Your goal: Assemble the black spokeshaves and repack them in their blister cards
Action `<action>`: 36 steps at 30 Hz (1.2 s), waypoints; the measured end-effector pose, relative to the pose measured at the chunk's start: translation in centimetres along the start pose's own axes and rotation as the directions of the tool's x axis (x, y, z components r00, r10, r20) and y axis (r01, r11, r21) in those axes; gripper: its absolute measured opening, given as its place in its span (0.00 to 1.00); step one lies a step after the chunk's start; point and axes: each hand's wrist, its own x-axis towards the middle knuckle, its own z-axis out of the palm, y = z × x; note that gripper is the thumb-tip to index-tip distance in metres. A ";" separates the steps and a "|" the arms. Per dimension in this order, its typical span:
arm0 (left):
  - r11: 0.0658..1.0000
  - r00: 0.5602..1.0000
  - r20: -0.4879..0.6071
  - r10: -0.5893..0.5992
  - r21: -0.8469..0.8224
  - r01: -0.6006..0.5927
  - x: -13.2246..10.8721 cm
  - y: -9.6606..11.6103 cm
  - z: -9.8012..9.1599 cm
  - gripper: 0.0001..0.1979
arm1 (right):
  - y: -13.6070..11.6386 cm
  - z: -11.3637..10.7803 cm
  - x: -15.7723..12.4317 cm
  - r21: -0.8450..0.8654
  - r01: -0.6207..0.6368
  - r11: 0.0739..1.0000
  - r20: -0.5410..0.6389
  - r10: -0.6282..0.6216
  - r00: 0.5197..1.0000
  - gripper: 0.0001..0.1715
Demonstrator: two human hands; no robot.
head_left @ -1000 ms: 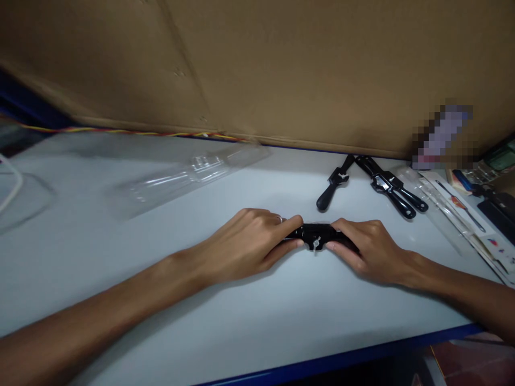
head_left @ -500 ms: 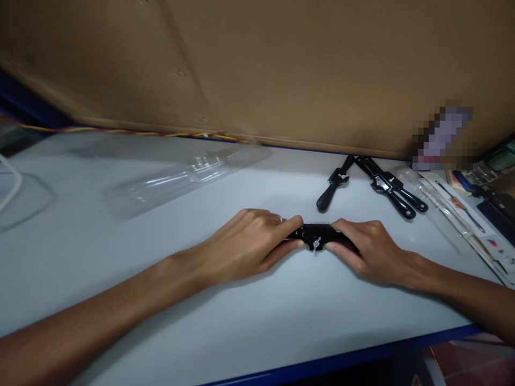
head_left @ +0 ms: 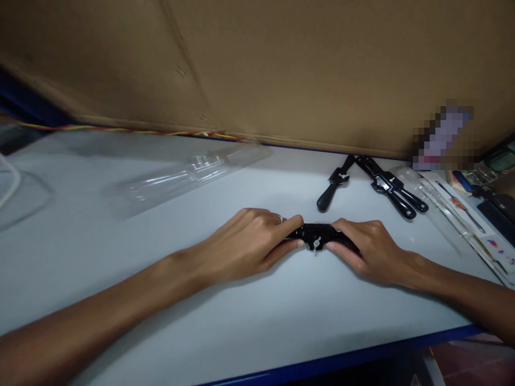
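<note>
left hand [head_left: 253, 241] and right hand [head_left: 370, 249] are clamped on opposite ends of a black handled tool [head_left: 311, 233], over the white table [head_left: 249, 332]; a cardboard panel [head_left: 281, 64] stands behind, a clear plastic shell [head_left: 164, 187] lies at left, two overlapping black tools [head_left: 379, 179] lie beyond the right hand, and a silver screw [head_left: 317, 243] sits mid-tool

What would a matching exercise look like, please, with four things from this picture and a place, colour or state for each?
Column one
1. Nearest black tool
2. Clear plastic packaging
3. Twisted wire
4. Cardboard

Column two
A. Red and yellow
B. Brown, upright behind the table
C. Gripped by left hand and right hand
D. Transparent, lying on the table

Pairs: 1-C, 2-D, 3-A, 4-B
</note>
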 end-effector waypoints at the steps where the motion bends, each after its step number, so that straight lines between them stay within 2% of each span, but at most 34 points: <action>1: 1.000 1.000 -0.001 0.000 0.002 0.000 0.0 0.0 0.0 0.17 | 0.0 0.0 0.0 0.001 -0.001 1.000 0.001 0.001 1.000 0.13; 10: 1.000 0.999 -0.040 -0.003 0.000 0.003 -0.1 -0.1 0.2 0.19 | -0.1 0.2 -0.2 -0.025 -0.007 1.000 -0.031 0.006 1.000 0.12; 16: 0.993 0.985 -0.133 -0.112 0.017 0.115 0.1 -0.4 0.4 0.16 | 0.8 0.3 0.4 -0.127 -0.059 0.990 -0.144 0.041 0.989 0.11; 22: 0.979 0.972 -0.119 -0.202 -0.002 0.203 0.5 -0.6 0.1 0.12 | 1.7 0.4 0.8 -0.151 -0.078 0.985 -0.148 0.055 0.987 0.12; 36: 0.987 0.985 -0.066 -0.159 -0.003 0.159 0.4 -0.7 0.1 0.13 | 1.4 0.4 0.7 -0.155 -0.061 0.986 -0.115 0.044 0.992 0.09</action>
